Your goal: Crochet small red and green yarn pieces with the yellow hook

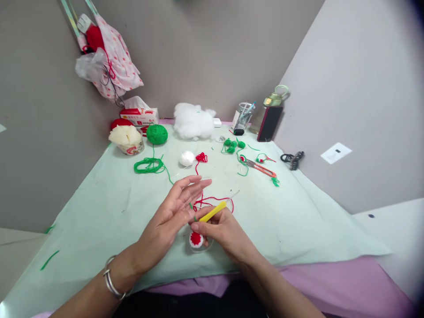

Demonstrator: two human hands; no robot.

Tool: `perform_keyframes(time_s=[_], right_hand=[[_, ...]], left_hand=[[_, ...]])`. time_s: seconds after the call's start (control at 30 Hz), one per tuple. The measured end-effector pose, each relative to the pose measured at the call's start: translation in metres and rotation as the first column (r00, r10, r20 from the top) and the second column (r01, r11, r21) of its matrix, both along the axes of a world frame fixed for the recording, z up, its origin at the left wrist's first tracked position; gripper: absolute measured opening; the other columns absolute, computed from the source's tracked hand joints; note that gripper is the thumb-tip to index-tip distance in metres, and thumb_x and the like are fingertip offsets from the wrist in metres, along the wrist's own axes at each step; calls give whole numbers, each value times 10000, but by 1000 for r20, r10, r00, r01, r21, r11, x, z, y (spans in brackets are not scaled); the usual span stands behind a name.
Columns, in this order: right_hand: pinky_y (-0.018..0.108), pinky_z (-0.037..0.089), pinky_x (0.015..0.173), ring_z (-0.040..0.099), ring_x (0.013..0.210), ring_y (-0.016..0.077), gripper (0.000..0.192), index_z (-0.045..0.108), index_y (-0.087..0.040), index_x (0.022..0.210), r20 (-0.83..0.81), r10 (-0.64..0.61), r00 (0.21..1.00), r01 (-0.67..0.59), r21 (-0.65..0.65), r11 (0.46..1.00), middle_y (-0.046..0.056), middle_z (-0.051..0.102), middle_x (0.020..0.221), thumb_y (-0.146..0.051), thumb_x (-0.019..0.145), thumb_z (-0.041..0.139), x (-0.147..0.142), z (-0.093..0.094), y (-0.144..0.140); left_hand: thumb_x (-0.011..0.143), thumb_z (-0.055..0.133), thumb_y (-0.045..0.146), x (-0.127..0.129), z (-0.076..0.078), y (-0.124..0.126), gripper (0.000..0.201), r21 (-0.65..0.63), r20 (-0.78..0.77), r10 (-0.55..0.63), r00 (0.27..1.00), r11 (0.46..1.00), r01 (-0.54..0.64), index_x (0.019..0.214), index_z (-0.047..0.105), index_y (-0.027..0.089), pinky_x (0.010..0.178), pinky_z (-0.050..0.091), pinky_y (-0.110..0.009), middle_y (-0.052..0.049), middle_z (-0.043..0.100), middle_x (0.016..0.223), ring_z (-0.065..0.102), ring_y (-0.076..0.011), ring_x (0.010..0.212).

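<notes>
Here the right hand (221, 229) is clenched around a yellow crochet hook (213, 211), its thin metal tip pointing up and away, and its lower fingers seem to pinch a small red-and-white crocheted piece (196, 239) just above the near edge of the counter (99, 207). The left hand (175, 212) is released, palm up and fingers spread, grasping nothing; red yarn (215, 201) loops just beyond both hands, and a short bit of green yarn shows between them.

What could go wrong, as I judge it: with the left hand loose, the red strand has no tension, so a loop could slip off the hook or the stitch could come undone. The slack yarn might also snag on the hook's tip.

The piece is round, soft and knobbly, red in the middle with a white rim. The hook handle is smooth and straight. Farther back lie a tight green yarn ball (157, 134), a fluffy white heap of stuffing (194, 120) and an orange utility knife (263, 169) on the pale green sheet.
</notes>
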State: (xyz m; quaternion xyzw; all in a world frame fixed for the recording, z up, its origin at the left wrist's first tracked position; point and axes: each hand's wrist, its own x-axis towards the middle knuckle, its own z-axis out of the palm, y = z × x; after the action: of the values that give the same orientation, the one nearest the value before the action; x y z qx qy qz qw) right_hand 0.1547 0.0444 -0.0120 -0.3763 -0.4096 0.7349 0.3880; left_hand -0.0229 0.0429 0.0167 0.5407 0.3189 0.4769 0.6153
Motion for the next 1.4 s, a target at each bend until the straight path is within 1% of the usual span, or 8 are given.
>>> perform_keyframes(time_s=[0.13, 0.27, 0.43, 0.57, 0.73, 0.83, 0.97, 1.4], right_hand=[[204, 393, 471, 509, 449, 65, 324, 784, -166, 771, -26, -8, 1000, 7, -24, 1000, -36, 677, 553, -409, 673, 974, 9, 6, 2], [222, 397, 470, 512, 465, 81, 315, 783, -168, 729, -59, -54, 997, 54, -9, 999, -26, 684, 558, -389, 643, 991, 14, 13, 3], [229, 436, 503, 529, 494, 87, 305, 765, -168, 679, -45, -75, 996, 78, 58, 995, -22, 668, 572, -397, 679, 966, 6, 13, 0], [213, 431, 495, 525, 504, 82, 288, 782, -184, 783, -60, -126, 990, 130, 74, 989, -33, 651, 599, -392, 693, 960, 9, 12, -2], [233, 474, 490, 553, 537, 107, 289, 751, -209, 738, -128, -295, 947, 317, 225, 921, -21, 653, 649, -423, 716, 943, 12, 18, -5], [261, 518, 547, 605, 590, 130, 143, 784, -232, 768, -29, -422, 906, 383, 478, 790, -2, 697, 707, -325, 803, 886, 7, 19, -6], [308, 579, 663, 688, 733, 181, 110, 824, -270, 895, 100, -601, 793, 267, 829, 491, 32, 757, 791, -166, 891, 791, 4, 16, -7], [316, 615, 700, 720, 828, 194, 569, 671, -343, 1424, 129, -768, 627, -164, 986, 32, 49, 739, 942, -40, 943, 668, 21, 5, -27]], left_hand=[[1061, 544, 268, -11, 2, 8, 265, 370, -323, 135, 937, 929, -6, 908, 760, 240, 1284, 325, -531, -91, 669, 1514, 391, -335, 1583], [1038, 554, 210, -13, -6, 14, 265, 573, -461, 226, 858, 814, 93, 1060, 818, 216, 1287, 328, -553, -123, 699, 1468, 372, -343, 1593], [1052, 591, 369, 9, -7, 1, 288, 135, -277, 138, 951, 985, -104, 1117, 851, 261, 1237, 403, -486, -86, 744, 1389, 570, -313, 1430], [931, 771, 431, 17, -6, -5, 193, -205, 6, 252, 968, 948, -245, 960, 880, 275, 1000, 529, -326, -37, 812, 1059, 692, -225, 1044], [823, 879, 371, 17, -11, 0, 191, -202, -70, 358, 931, 909, -365, 986, 889, 273, 807, 502, -256, 9, 732, 810, 600, -155, 795], [765, 917, 351, 24, -10, -1, 310, -231, -90, 282, 955, 927, -296, 1054, 881, 247, 776, 528, -274, 9, 725, 765, 625, -165, 757], [708, 947, 304, 32, -6, -6, 360, -259, -25, 264, 964, 930, -261, 1057, 877, 249, 756, 543, -244, 29, 713, 746, 635, -147, 728], [969, 758, 361, 21, -3, -28, 399, -230, 74, 76, 994, 972, -57, 1365, 746, 405, 981, 541, -228, 32, 763, 1025, 708, -152, 1007]])
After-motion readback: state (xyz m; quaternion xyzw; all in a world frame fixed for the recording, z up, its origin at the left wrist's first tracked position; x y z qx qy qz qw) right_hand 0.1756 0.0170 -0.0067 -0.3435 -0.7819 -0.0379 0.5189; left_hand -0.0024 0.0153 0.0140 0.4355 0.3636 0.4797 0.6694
